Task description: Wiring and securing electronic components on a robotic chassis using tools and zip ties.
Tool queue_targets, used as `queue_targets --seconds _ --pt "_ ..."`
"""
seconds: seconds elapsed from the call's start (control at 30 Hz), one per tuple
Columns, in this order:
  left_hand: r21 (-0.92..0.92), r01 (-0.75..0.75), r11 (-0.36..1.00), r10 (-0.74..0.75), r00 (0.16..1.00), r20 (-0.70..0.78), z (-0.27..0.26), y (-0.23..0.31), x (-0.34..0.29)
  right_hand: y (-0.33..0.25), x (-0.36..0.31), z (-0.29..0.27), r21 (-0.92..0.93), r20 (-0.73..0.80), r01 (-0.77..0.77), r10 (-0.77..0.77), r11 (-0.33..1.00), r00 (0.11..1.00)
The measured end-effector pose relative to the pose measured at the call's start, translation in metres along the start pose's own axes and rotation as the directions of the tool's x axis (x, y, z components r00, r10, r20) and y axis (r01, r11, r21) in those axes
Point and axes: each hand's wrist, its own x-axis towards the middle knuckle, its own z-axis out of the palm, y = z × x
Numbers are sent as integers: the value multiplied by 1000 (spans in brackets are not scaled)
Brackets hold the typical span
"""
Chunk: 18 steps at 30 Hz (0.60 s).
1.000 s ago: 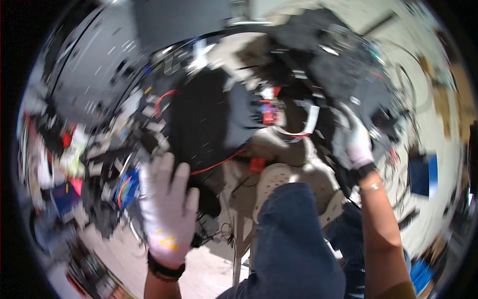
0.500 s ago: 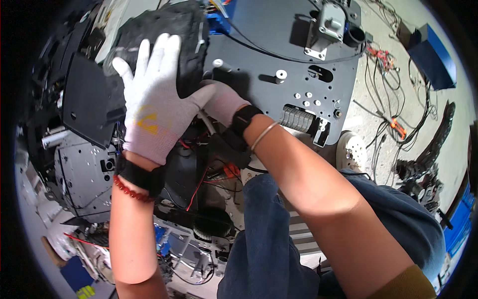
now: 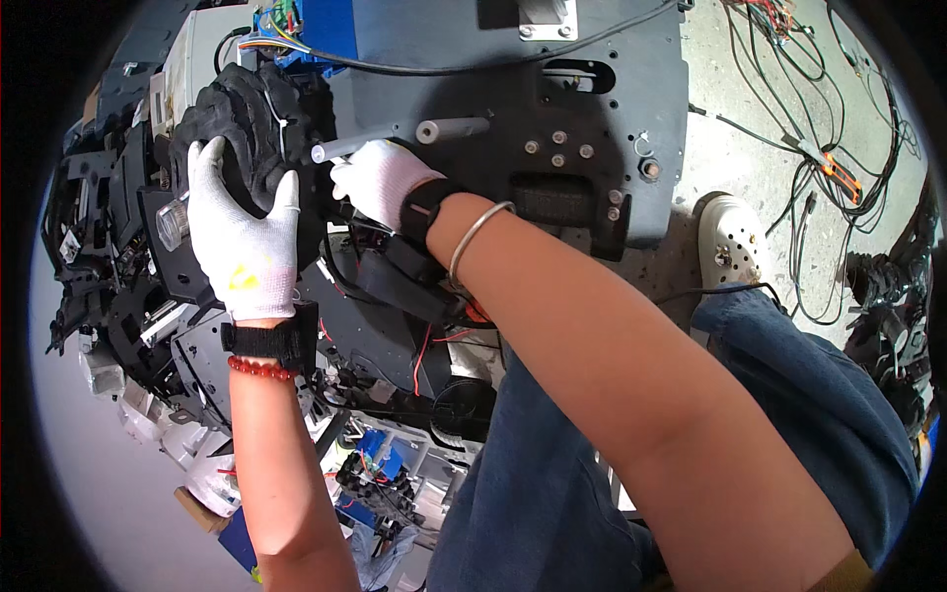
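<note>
Here's the chunky black part (image 3: pixel 225 111), just left of the dark plate (image 3: pixel 653 94). The left hand (image 3: pixel 237 227) is up against it, grip spread, a yellow mark (image 3: pixel 245 277) showing on the glove. The right hand (image 3: pixel 385 185) curls beside a grey post (image 3: pixel 345 148); what its grip holds, I can't tell. Cables (image 3: pixel 868 200) lie right of the plate.

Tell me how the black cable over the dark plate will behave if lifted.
The cable should be flexible but springy, as it lies in one smooth curve over the dark plate. Being thin, it is probably light. Pulling may strain the coloured wires it seems to join.
</note>
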Motion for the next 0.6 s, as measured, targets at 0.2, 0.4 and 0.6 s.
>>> queue_targets --seconds 0.2,0.4,0.6 --pt "69 -42 997 41 999 12 4 -9 6 -13 -13 -41 298 45 -274 273 914 961" --pt "77 -58 995 59 998 -14 9 -17 17 -20 -27 -51 354 -53 -278 316 893 947" --pt "45 -92 995 93 995 -19 6 -17 16 -28 -40 -64 387 -90 -286 345 877 934"
